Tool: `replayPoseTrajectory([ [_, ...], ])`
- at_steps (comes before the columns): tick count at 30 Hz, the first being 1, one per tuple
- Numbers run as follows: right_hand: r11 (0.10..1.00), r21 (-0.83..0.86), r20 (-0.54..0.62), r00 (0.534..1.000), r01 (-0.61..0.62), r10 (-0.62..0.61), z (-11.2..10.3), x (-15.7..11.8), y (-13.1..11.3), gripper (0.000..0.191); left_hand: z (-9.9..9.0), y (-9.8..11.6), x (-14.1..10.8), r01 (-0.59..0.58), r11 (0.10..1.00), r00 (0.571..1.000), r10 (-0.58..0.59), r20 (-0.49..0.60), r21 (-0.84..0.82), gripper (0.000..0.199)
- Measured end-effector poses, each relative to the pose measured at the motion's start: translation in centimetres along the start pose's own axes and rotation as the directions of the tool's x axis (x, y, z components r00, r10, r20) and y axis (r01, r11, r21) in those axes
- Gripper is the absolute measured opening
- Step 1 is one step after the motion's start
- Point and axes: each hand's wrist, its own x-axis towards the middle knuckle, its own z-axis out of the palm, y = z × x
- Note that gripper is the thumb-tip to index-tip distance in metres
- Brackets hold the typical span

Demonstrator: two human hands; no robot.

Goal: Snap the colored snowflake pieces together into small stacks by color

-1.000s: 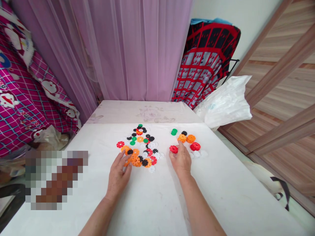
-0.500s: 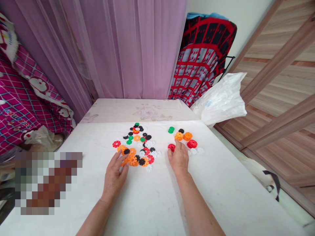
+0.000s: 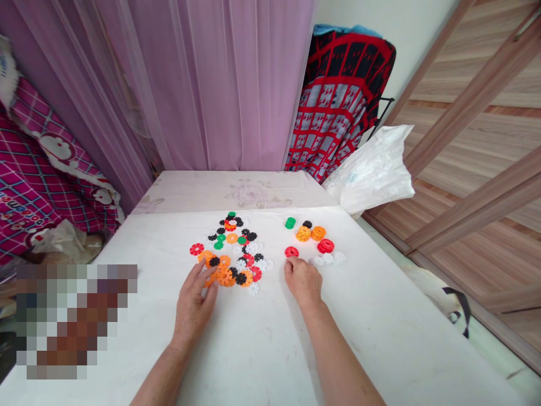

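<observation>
The right hand [image 3: 302, 280] has drawn back, fingers [image 3: 291, 265] open, just below a red disc [image 3: 291, 251].

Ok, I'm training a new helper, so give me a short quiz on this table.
1. True or false: the left hand lies beside the larger mixed pile of plastic discs, not the smaller group of discs.
2. Which lies nearest the right hand? A: a black disc. B: a red disc. C: a green disc.
3. Fill in the blank: the stacked discs in the smaller group are ____.

Key: 1 true; 2 B; 3 green.
</observation>
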Motion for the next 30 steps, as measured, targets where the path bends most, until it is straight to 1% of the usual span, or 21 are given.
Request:
replayPoseTrajectory([
  [5,0.999,0.008,0.037,0.999,-0.033,0.033,-0.3,0.4,0.5,0.026,0.0,0.0,0.0,0.004,1.000,1.000,-0.004,0.012,-0.001,0.032],
  [7,0.999,0.025,0.026,0.999,-0.029,0.028,-0.3,0.3,0.4,0.026,0.0,-0.1,-0.1,0.003,1.000,1.000,-0.003,0.005,0.003,0.032],
  [9,0.998,0.067,-0.002,1.000,0.001,0.000,0.0,0.2,0.2,0.024,0.2,-0.2,-0.1,0.002,1.000,1.000,-0.002,-0.005,0.010,0.033],
  [11,0.986,0.147,-0.045,0.996,0.083,-0.077,0.5,-0.1,-0.3,0.022,0.2,-0.3,-0.2,0.001,1.000,1.000,-0.001,-0.008,0.017,0.033],
  [13,0.941,0.250,-0.103,0.973,0.227,-0.207,1.0,-0.6,-1.0,0.021,0.3,-0.3,-0.2,-0.007,1.000,1.000,0.007,-0.003,0.018,0.033],
  [16,0.828,0.354,-0.175,0.901,0.434,-0.397,1.7,-1.5,-2.4,0.023,0.3,-0.3,-0.2,-0.027,0.999,1.000,0.027,-0.011,0.016,0.033],
  [18,0.781,0.370,-0.179,0.864,0.503,-0.471,1.9,-1.9,-3.0,0.027,0.3,-0.3,-0.2,-0.036,0.999,0.999,0.037,-0.019,0.015,0.033],
  [20,0.773,0.359,-0.150,0.849,0.524,-0.506,1.9,-2.2,-3.2,0.034,0.3,-0.3,-0.2,-0.040,0.999,0.999,0.040,-0.015,0.015,0.034],
  [23,0.783,0.335,-0.083,0.845,0.523,-0.529,1.6,-2.1,-3.1,0.040,0.2,-0.2,-0.2,-0.032,0.999,0.999,0.032,0.002,0.017,0.033],
  [26,0.788,0.343,-0.025,0.844,0.511,-0.536,1.1,-2.0,-2.9,0.036,0.1,-0.1,-0.2,-0.025,1.000,1.000,0.025,0.010,0.018,0.033],
  [30,0.790,0.399,0.010,0.859,0.466,-0.512,0.8,-1.9,-3.1,0.027,0.2,-0.1,-0.3,-0.035,0.999,0.999,0.035,0.002,0.022,0.033],
])
